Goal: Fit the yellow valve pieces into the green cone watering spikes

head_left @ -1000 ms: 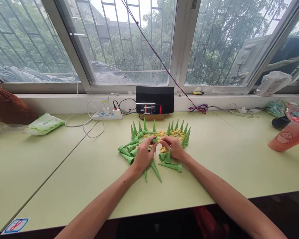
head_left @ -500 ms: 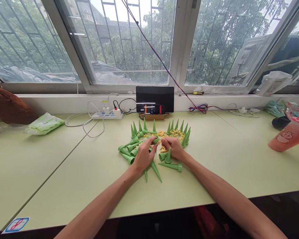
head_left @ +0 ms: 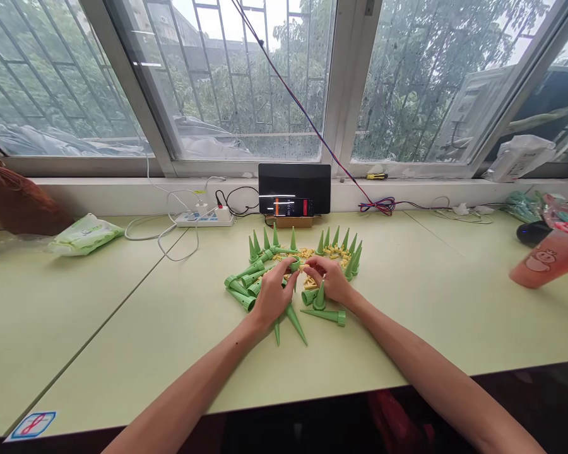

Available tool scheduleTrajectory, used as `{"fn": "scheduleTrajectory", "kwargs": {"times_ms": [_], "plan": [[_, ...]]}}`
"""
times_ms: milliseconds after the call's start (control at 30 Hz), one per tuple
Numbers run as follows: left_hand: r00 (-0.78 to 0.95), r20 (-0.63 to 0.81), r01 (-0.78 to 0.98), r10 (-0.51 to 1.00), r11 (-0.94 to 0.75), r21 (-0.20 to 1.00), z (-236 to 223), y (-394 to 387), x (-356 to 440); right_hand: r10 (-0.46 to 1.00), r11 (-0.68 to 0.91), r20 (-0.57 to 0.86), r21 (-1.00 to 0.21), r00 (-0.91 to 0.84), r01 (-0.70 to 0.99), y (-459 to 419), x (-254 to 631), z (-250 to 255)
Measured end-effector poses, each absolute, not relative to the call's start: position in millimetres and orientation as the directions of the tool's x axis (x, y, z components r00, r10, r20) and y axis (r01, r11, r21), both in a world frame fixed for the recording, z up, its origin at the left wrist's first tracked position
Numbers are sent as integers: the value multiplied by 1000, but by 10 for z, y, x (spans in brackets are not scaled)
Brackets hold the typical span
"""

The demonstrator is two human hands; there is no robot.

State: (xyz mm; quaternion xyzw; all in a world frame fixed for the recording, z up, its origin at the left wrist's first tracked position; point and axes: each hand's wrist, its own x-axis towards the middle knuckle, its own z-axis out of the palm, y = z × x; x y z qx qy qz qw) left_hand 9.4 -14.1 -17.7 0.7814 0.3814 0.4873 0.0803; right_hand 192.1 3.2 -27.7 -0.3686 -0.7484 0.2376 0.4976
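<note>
Both my hands meet over a heap of green plastic cone spikes (head_left: 246, 280) and small yellow pieces (head_left: 334, 253) on the pale green table (head_left: 123, 315). My left hand (head_left: 274, 293) is closed round a green spike (head_left: 293, 321) whose tip points back toward me. My right hand (head_left: 329, 277) pinches at the spike's wide end, its fingertips together on a small piece I cannot make out. Several spikes stand upright in an arc (head_left: 345, 243) behind the hands. More lie flat, one (head_left: 326, 315) just right of my wrists.
A black tablet (head_left: 294, 189) leans on the sill behind the heap, with a power strip (head_left: 203, 219) and cables to its left. A green wipes packet (head_left: 82, 234) lies far left. An orange-pink bottle (head_left: 546, 258) and bags sit at the right edge.
My right hand's fingers have shifted slightly at the spike's wide end. The left hand and the spike have stayed put.
</note>
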Motion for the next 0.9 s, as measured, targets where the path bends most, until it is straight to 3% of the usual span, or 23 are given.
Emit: {"fn": "scheduleTrajectory", "kwargs": {"times_ms": [900], "plan": [[253, 695, 509, 673, -703, 496, -176, -131, 84, 749, 661, 631, -692, -201, 292, 13, 1925, -225]]}}
